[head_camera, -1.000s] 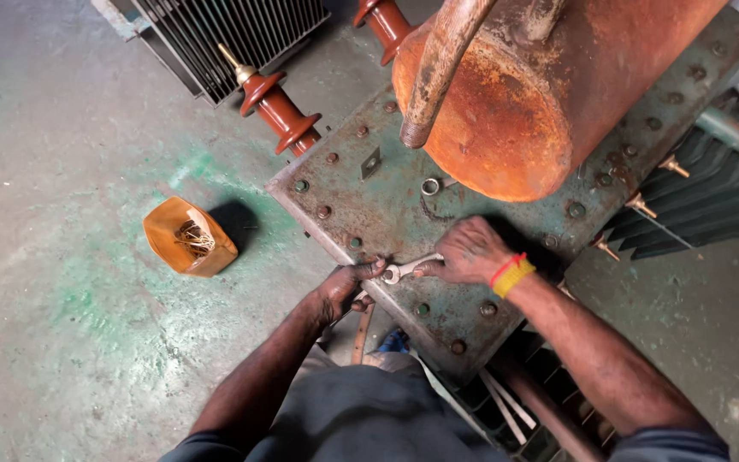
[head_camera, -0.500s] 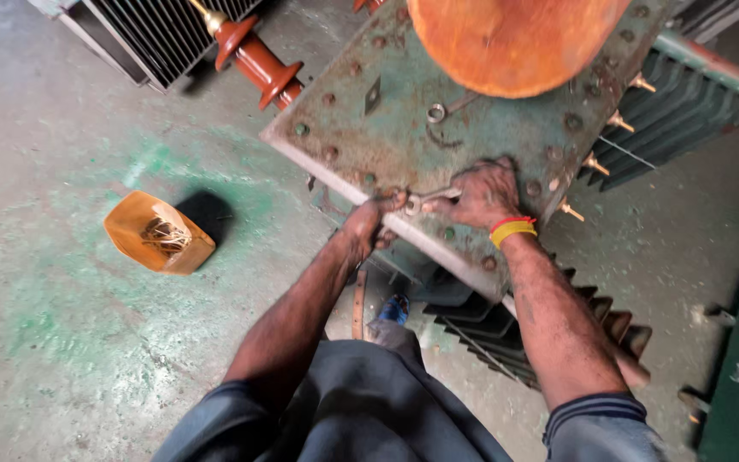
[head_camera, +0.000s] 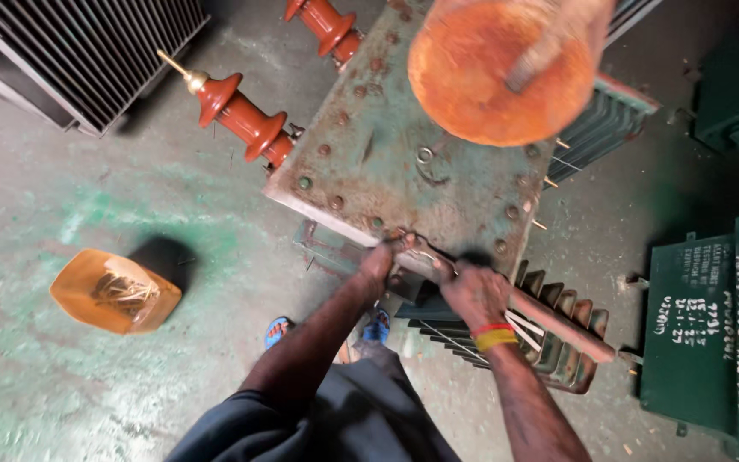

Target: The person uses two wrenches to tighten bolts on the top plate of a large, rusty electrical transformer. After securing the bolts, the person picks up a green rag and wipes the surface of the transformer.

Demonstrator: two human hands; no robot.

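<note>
While the camera is looking down from the head, a big green metal lid (head_camera: 404,171) is filling the middle of the view, its bolted edge running from the upper left down to the lower right. A rusty orange drum (head_camera: 502,73) is standing on the far part of the lid. A finned grey radiator (head_camera: 87,51) is lying at the top left, and a dark green box (head_camera: 699,325) with white writing is sitting at the right. Two red-brown insulators (head_camera: 241,120) are sticking out from the lid's left side, pointing up and to the left. An orange tray (head_camera: 113,291) holding small bits of metal is resting on the green-stained floor (head_camera: 53,402), well apart from the lid. The person's left hand (head_camera: 380,257) is closing on something at the lid's near edge; what it is gripping cannot be told. The right hand (head_camera: 472,291), with red and yellow bands at the wrist, is closing around the handle of a spanner (head_camera: 425,257). The spanner is lying along the lid's near edge, its long axis running from lower right to upper left, its head pointing towards the left hand.
</note>
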